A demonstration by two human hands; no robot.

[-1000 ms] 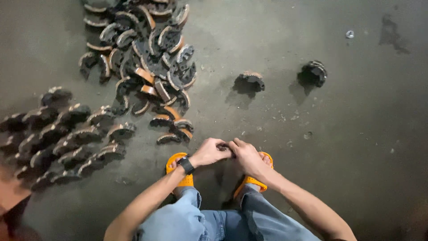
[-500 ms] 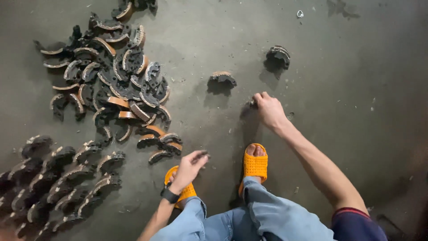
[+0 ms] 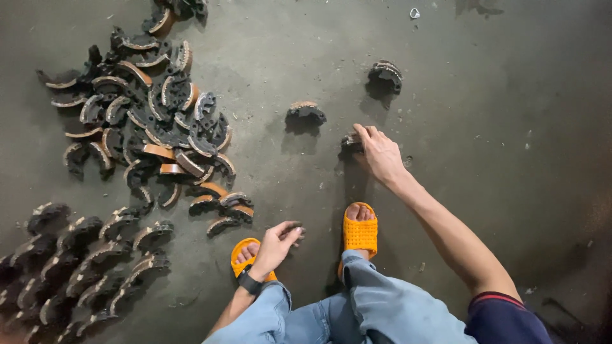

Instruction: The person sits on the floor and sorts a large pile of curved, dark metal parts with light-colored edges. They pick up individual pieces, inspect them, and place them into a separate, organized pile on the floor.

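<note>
Our right hand (image 3: pixel 380 155) reaches fwd, grip pinching a small dark brake shoe (image 3: pixel 350 141) set on the floor (image 3: pixel 497 159), just left of the fingertips; long axis unclear, part hidden. Left hand (image 3: pixel 275 245) hangs near the knee over the orange sandal (image 3: pixel 245 255), fingers curled on smth small and dark, can't tell what. Two lone shoes lie beyond the right grip: one up-left (image 3: pixel 306 112), one farther ahead (image 3: pixel 386 71). Loose pile (image 3: pixel 153 108) well left. No containers.
</note>
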